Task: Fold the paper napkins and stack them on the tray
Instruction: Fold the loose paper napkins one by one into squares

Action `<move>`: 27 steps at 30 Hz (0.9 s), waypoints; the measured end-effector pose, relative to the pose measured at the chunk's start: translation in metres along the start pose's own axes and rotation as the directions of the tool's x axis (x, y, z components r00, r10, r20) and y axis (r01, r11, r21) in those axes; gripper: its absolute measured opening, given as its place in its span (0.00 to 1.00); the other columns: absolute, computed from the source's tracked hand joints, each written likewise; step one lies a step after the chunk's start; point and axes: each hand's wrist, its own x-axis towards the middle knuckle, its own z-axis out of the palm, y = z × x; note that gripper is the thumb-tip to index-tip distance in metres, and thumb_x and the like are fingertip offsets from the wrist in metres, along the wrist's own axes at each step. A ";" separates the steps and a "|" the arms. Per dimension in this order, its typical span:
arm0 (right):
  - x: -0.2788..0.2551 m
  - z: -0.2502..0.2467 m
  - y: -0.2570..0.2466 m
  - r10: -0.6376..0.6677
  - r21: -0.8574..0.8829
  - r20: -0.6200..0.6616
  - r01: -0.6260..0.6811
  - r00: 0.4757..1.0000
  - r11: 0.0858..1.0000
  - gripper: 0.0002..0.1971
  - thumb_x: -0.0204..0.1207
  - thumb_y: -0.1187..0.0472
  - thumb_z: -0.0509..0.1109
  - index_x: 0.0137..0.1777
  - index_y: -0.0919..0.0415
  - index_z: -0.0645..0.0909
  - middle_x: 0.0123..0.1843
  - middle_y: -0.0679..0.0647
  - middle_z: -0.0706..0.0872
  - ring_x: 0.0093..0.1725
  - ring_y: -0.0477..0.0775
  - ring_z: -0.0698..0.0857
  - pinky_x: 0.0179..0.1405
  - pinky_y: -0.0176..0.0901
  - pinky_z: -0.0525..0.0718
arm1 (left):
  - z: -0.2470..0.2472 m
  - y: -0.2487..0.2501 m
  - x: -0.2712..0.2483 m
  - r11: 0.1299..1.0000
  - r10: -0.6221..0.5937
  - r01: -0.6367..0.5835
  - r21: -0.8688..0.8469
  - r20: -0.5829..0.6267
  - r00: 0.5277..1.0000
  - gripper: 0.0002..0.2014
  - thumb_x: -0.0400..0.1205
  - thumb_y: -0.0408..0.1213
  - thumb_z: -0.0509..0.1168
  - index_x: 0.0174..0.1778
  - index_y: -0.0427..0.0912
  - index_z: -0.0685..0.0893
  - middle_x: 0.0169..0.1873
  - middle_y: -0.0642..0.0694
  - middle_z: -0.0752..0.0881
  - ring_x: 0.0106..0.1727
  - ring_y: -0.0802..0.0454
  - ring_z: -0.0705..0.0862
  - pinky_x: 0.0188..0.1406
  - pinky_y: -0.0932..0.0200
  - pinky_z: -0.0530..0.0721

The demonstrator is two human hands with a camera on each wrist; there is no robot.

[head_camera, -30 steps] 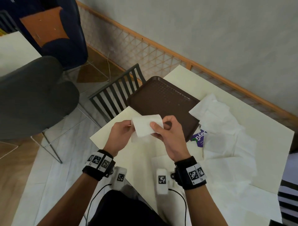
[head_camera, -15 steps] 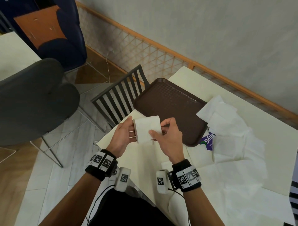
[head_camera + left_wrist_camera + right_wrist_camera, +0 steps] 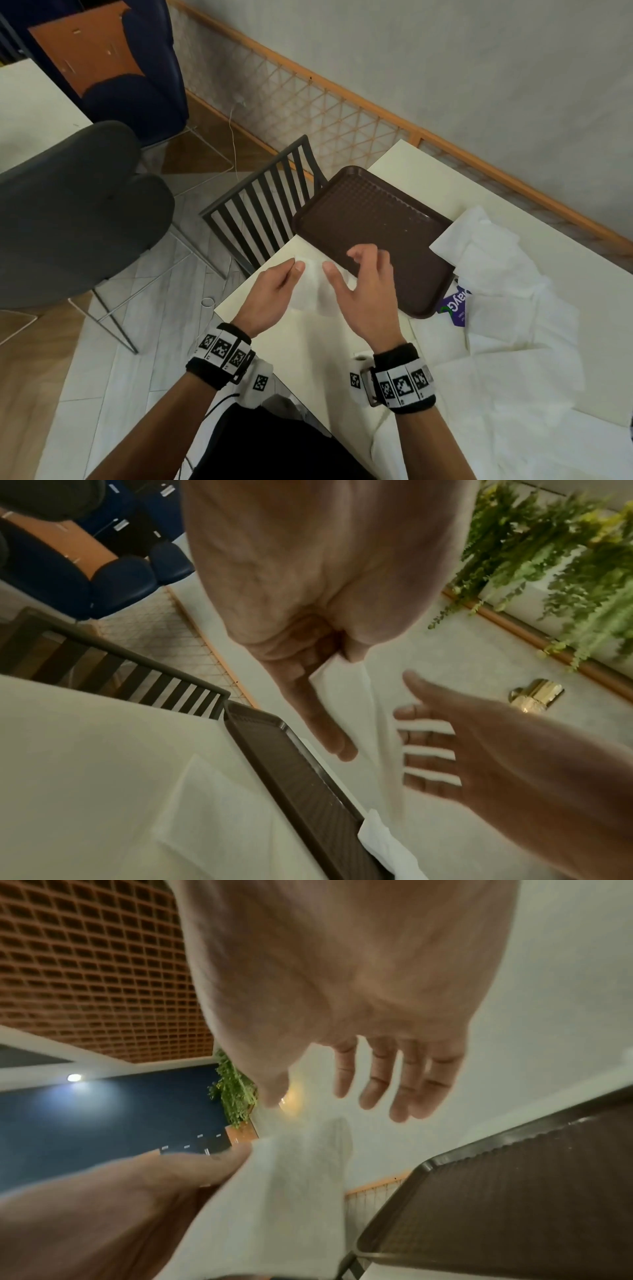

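Observation:
A white folded napkin [image 3: 313, 289] hangs blurred above the table's near left corner, just short of the brown tray [image 3: 370, 222]. My left hand [image 3: 296, 268] pinches its left edge between thumb and fingers. In the left wrist view the napkin [image 3: 371, 723] drops down from that pinch of my left hand [image 3: 337, 656]. My right hand [image 3: 342, 262] is beside the napkin with fingers spread and holds nothing. The right wrist view shows the right hand [image 3: 325, 1096] open above the napkin [image 3: 291, 1191], with the tray [image 3: 514, 1191] bare.
A loose heap of unfolded napkins [image 3: 496, 274] covers the table to the right of the tray, over a purple packet [image 3: 455, 305]. A black slatted chair [image 3: 260, 212] stands against the table's left edge, a grey chair [image 3: 68, 212] farther left.
Both hands held the folded napkin before. Now my right hand has let go and spread open, and the napkin hangs lower from my left hand alone.

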 end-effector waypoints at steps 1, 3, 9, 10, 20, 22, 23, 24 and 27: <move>0.003 0.003 -0.002 -0.054 -0.025 0.040 0.055 0.998 0.998 0.23 0.87 0.28 0.64 0.68 0.45 0.76 0.66 0.46 0.80 0.62 0.50 0.80 0.63 0.50 0.81 | -0.001 0.001 0.000 1.000 0.019 -0.019 0.008 0.052 0.998 0.25 0.96 0.54 0.56 0.45 0.36 0.80 0.33 0.48 0.79 0.36 0.55 0.77 0.42 0.49 0.77; 0.012 0.011 -0.006 -0.101 -0.027 0.182 0.107 0.978 0.994 0.23 0.90 0.28 0.56 0.62 0.45 0.79 0.59 0.44 0.85 0.57 0.48 0.82 0.63 0.53 0.81 | -0.001 0.002 0.000 0.999 0.025 -0.021 -0.027 0.152 0.988 0.22 0.96 0.54 0.55 0.62 0.44 0.90 0.50 0.54 0.92 0.53 0.57 0.89 0.59 0.54 0.85; 0.023 0.020 0.003 -0.065 0.227 0.324 -0.011 0.944 0.974 0.21 0.96 0.49 0.66 0.41 0.57 0.74 0.32 0.44 0.74 0.32 0.42 0.72 0.36 0.34 0.72 | -0.006 -0.007 0.007 0.993 0.001 0.020 -0.120 0.173 0.985 0.31 0.93 0.61 0.57 0.52 0.32 0.85 0.46 0.31 0.86 0.48 0.33 0.84 0.55 0.36 0.83; 0.023 0.017 0.007 -0.047 0.255 0.331 -0.041 0.943 0.966 0.21 0.95 0.49 0.67 0.40 0.57 0.73 0.32 0.43 0.73 0.33 0.41 0.71 0.36 0.33 0.71 | -0.006 -0.009 0.006 0.993 0.007 0.012 -0.117 0.163 0.987 0.31 0.93 0.61 0.57 0.49 0.31 0.82 0.42 0.31 0.83 0.43 0.37 0.81 0.49 0.40 0.81; -0.006 0.046 0.043 0.303 0.453 0.299 -0.415 0.905 0.789 0.14 0.89 0.53 0.77 0.60 0.52 0.72 0.46 0.57 0.90 0.40 0.46 0.87 0.45 0.49 0.88 | 0.021 -0.040 0.007 0.974 -0.201 0.184 -0.134 -0.123 0.972 0.23 0.96 0.47 0.58 0.38 0.37 0.70 0.32 0.48 0.70 0.35 0.51 0.69 0.40 0.50 0.69; -0.006 0.051 0.051 0.319 0.417 0.251 -0.400 0.914 0.816 0.16 0.88 0.54 0.78 0.60 0.51 0.72 0.41 0.59 0.91 0.34 0.44 0.84 0.42 0.44 0.86 | 0.029 -0.044 0.011 0.969 -0.244 0.234 -0.082 -0.155 0.957 0.23 0.96 0.46 0.58 0.36 0.38 0.69 0.30 0.48 0.70 0.34 0.51 0.68 0.39 0.51 0.68; -0.005 0.053 0.054 0.311 0.380 0.245 -0.386 0.918 0.840 0.16 0.87 0.53 0.79 0.59 0.50 0.72 0.39 0.58 0.90 0.33 0.43 0.83 0.39 0.39 0.85 | 0.032 -0.048 0.014 0.967 -0.256 0.252 -0.045 -0.153 0.955 0.23 0.95 0.46 0.59 0.35 0.39 0.69 0.29 0.49 0.71 0.33 0.51 0.68 0.38 0.51 0.68; -0.003 0.054 0.057 0.294 0.336 0.240 -0.363 0.925 0.869 0.16 0.86 0.54 0.80 0.58 0.49 0.72 0.37 0.55 0.88 0.31 0.42 0.82 0.37 0.34 0.82 | 0.035 -0.048 0.018 0.966 -0.253 0.257 0.006 -0.148 0.956 0.23 0.95 0.46 0.61 0.35 0.41 0.69 0.28 0.50 0.72 0.33 0.50 0.70 0.37 0.51 0.69; 0.007 0.059 0.064 0.252 0.218 0.226 -0.301 0.941 0.929 0.14 0.85 0.62 0.79 0.55 0.52 0.75 0.34 0.51 0.88 0.30 0.42 0.82 0.34 0.28 0.79 | 0.043 -0.056 0.030 0.955 -0.247 0.268 0.124 -0.161 0.955 0.07 0.91 0.42 0.69 0.51 0.46 0.79 0.31 0.51 0.82 0.41 0.47 0.81 0.46 0.49 0.80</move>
